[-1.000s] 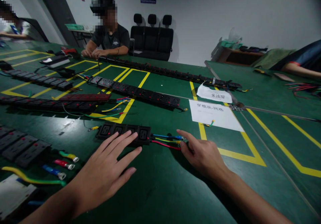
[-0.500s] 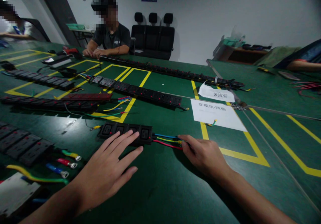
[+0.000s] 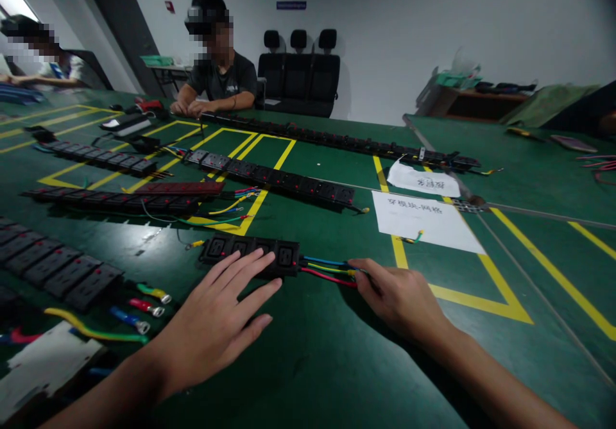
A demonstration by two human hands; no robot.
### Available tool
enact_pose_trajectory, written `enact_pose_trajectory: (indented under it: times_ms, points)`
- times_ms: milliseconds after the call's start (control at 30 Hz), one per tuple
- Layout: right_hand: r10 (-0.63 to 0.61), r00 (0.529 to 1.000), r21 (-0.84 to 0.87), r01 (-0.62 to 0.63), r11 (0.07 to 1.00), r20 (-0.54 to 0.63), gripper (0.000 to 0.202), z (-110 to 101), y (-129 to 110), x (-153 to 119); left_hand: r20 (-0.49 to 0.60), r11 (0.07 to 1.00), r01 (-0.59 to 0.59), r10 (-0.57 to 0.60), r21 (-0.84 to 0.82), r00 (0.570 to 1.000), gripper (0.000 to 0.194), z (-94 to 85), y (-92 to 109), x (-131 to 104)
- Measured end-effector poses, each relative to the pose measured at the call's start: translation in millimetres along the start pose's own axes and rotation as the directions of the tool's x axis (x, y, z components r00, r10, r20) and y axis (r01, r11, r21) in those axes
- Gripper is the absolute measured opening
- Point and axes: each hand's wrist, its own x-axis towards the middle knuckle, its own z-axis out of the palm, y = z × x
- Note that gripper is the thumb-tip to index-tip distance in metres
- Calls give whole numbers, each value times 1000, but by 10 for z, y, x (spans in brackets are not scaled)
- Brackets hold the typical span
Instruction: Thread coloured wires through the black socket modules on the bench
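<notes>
A short black socket strip (image 3: 287, 255) lies on the green table in front of me. Spread out, my left hand (image 3: 224, 317) rests its fingertips on the strip's near side and top, covering part of the middle sockets. Blue, yellow-green and red wires (image 3: 327, 276) run out of the strip's right end. My right hand (image 3: 402, 294) pinches the ends of these wires between thumb and fingers, so their tips are hidden. At the strip's left end a yellow ring terminal (image 3: 196, 244) sticks out.
Longer socket strips (image 3: 269, 179) lie beyond and to the left. Ring-ended wires (image 3: 144, 307) and a white metal box (image 3: 48, 365) sit at near left. Paper sheets (image 3: 423, 220) lie right, with a short yellow-green wire (image 3: 418, 237). A co-worker (image 3: 221, 76) sits across the table.
The whole view has shifted slightly, so things appear a little further right. Both hands keep their places on the socket strip and its wires.
</notes>
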Motion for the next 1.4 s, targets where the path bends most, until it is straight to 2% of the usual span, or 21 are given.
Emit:
enact_pose_trajectory:
  times_ms: [567,1133,1400]
  points:
    - [25,999,0,-25,1000,35,33,6,-12,9,5,1000,-8,8,7,1000,46,-6,-15,-11]
    - [23,1000,0,-23,1000,13,32,-6,-26,27,-27,999,13,-14,-38,1000,43,-5,-8,-13]
    - [14,1000,-3,-14,1000,9,31,0,-23,21,-22,1000,-4,5,8,1000,43,-15,-1,-6]
